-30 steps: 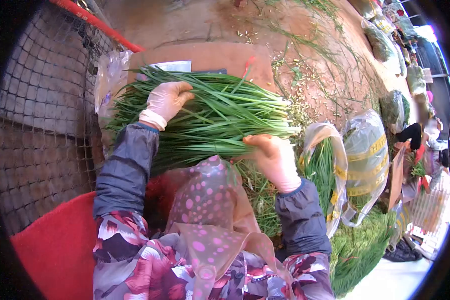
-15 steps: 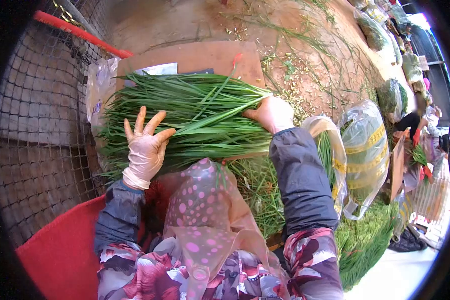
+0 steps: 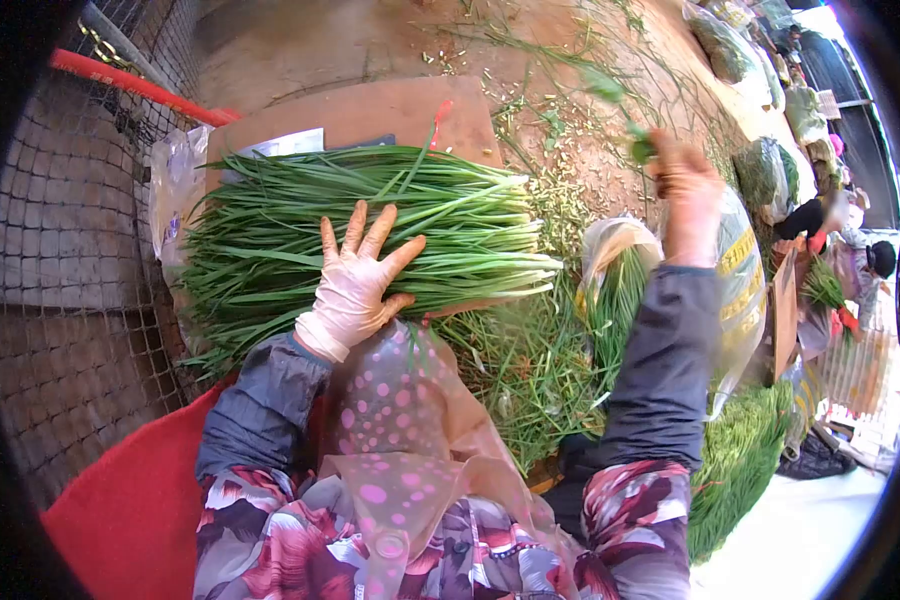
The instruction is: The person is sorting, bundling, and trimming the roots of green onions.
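A thick bundle of garlic chives (image 3: 300,215) lies flat on a brown board, pale stem ends to the right and green leaf tips to the left. My left hand (image 3: 355,280), in a thin whitish glove, rests on the lower middle of the bundle with fingers spread. Off to the right, my right hand (image 3: 690,200) is raised over the ground, apart from the bundle and blurred by motion. Its fingers look closed, with a smeared bit of green leaf (image 3: 639,146) at their tips. Another blurred green leaf (image 3: 602,86) shows farther up.
Loose trimmings (image 3: 510,370) lie below the board (image 3: 370,105). Plastic bags of greens (image 3: 620,290) stand at the right, near a large pile of chives (image 3: 740,470). Wire netting (image 3: 70,270) borders the left. A person (image 3: 850,250) sits at far right.
My right hand has left the stem ends and swung right and up, with green leaf bits near it. My left hand has shifted right across the bundle, still spread.
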Demonstrator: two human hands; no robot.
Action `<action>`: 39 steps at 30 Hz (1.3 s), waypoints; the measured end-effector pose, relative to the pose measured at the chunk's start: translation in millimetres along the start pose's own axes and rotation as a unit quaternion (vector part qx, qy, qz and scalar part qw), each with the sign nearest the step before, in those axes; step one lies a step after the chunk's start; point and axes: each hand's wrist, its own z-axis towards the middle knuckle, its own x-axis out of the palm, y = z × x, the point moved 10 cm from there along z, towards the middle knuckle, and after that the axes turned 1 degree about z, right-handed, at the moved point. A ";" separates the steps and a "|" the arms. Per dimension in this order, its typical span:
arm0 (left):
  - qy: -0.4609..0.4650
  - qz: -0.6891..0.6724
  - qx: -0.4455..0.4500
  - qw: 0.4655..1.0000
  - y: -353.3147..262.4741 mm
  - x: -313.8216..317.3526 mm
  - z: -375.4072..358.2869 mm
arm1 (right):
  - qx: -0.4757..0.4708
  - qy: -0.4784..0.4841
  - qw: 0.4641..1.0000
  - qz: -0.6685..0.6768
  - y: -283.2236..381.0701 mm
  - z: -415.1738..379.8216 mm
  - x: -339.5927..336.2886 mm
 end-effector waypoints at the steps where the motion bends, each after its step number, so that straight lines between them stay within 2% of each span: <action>1: -0.002 -0.002 0.000 1.000 -0.6 -0.4 -1.2 | 0.008 0.001 0.999 -0.042 -15.3 15.6 -16.5; 2: -0.002 -0.002 0.002 1.000 -1.2 0.1 -2.9 | 0.017 0.097 0.948 -0.302 -59.4 30.4 -11.5; 3: -0.003 -0.001 0.005 1.000 -1.9 0.7 -3.4 | -0.021 0.144 0.768 -0.623 -79.6 19.2 -0.1; 5: -0.009 -0.003 0.004 1.000 -2.4 1.5 0.4 | 0.095 0.162 0.809 -0.557 -60.3 -17.6 18.6; 7: -0.018 -0.015 0.012 1.000 -3.4 1.4 -1.3 | 0.134 0.241 0.905 -0.325 -73.4 -44.0 60.6; 9: -0.017 -0.009 0.011 1.000 -4.7 1.1 -1.3 | 0.011 0.290 0.918 -0.271 -63.7 -65.7 111.6; 11: -0.008 -0.010 0.010 1.000 -5.2 2.3 -2.6 | -0.045 0.323 0.903 -0.281 -55.8 -82.8 151.8; 13: 0.021 0.000 -0.010 1.000 -8.3 0.2 0.6 | -0.091 0.343 0.879 -0.319 -55.4 -90.5 175.3; 15: 0.028 0.023 -0.008 0.999 -11.2 2.3 4.2 | -0.081 0.324 0.888 -0.316 -60.2 -86.8 172.3; 18: 0.035 0.029 -0.003 0.999 -9.6 7.0 12.6 | -0.168 0.161 0.927 -0.294 -59.3 -36.6 112.1; 19: -0.007 0.024 0.027 0.999 -10.2 0.1 15.3 | -0.178 0.103 0.932 -0.297 -69.0 -13.2 77.6; 21: 0.002 0.000 0.025 1.000 1.4 -0.3 22.4 | -0.008 -0.006 0.972 -0.235 -81.4 11.2 -11.0; 23: -0.005 -0.043 0.030 0.999 17.9 0.9 35.2 | 0.025 -0.093 0.958 -0.270 -92.0 11.1 -82.2; 25: 0.032 -0.076 0.022 0.996 27.0 3.1 49.7 | 0.057 -0.094 0.948 -0.299 -106.5 -14.9 -111.0; 26: 0.011 -0.093 0.020 0.995 28.1 -3.3 56.5 | -0.003 -0.051 0.911 -0.410 -116.8 -30.0 -105.0; 27: 0.011 -0.104 0.021 0.994 28.9 -6.1 61.7 | -0.053 0.012 0.903 -0.427 -142.9 -56.3 -88.4; 28: 0.004 -0.091 0.014 0.996 34.2 -5.7 64.0 | -0.138 0.085 0.842 -0.514 -154.3 -98.1 -53.0; 30: -0.007 -0.072 0.012 0.997 38.4 -2.1 70.3 | -0.159 0.265 0.770 -0.557 -197.6 -202.0 14.9; 31: -0.012 -0.063 0.010 0.998 39.1 -1.2 69.8 | -0.101 0.357 0.752 -0.545 -216.3 -257.4 40.9; 32: -0.025 -0.059 0.014 0.998 42.8 2.1 66.3 | -0.048 0.453 0.793 -0.405 -249.0 -313.0 60.0; 33: -0.040 -0.052 0.017 0.998 43.3 4.6 63.2 | 0.056 0.574 0.692 -0.435 -285.4 -368.4 77.7; 35: 0.000 -0.039 0.011 0.999 28.9 3.3 56.5 | 0.103 0.514 0.790 -0.317 -222.9 -353.4 56.9; 36: 0.012 -0.030 0.022 0.999 14.7 -3.3 53.7 | 0.135 0.457 0.828 -0.295 -230.5 -337.2 39.8; 38: 0.027 -0.026 0.036 0.999 0.3 -8.3 49.2 | 0.201 0.285 0.910 -0.225 -240.2 -287.1 -22.1; 39: 0.025 -0.024 0.042 0.999 3.0 -9.0 47.6 | 0.263 0.217 0.919 -0.200 -256.7 -272.5 -55.4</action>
